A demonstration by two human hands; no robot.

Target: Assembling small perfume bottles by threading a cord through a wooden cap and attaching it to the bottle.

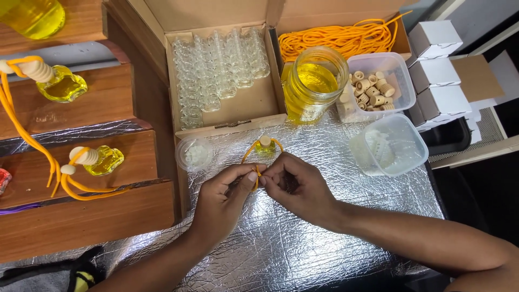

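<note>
- The small bottle (265,147) of yellow liquid, topped with a wooden cap, stands on the foil mat (303,238); every place below is told from this bottle.
- An orange cord (250,152) loops from the bottle's neck down both sides and meets just below it, between my hands.
- My left hand (221,200) sits just below and left of the bottle, thumb and forefinger pinched shut on the cord.
- My right hand (297,186) sits just below and right of the bottle, fingertips closed on the same cord, touching my left fingertips.
- Just left of the bottle lies a round clear lid (194,153) with small white pieces in it.
- Right behind the bottle is a cardboard box (243,105) holding rows of empty glass bottles (216,70).
- Behind and right of the bottle stands a glass jar (313,84) of yellow liquid.
- Further right of the jar, a clear tub (403,81) holds wooden caps (370,89); behind it lies a heap of orange cords (340,38).
- To the bottle's right, a second clear tub (389,145) holds white stoppers.
- Well right and behind the bottle, small white boxes (438,70) are stacked.
- Far left of the bottle, wooden steps (81,221) carry finished bottles (102,159) with cords attached.
</note>
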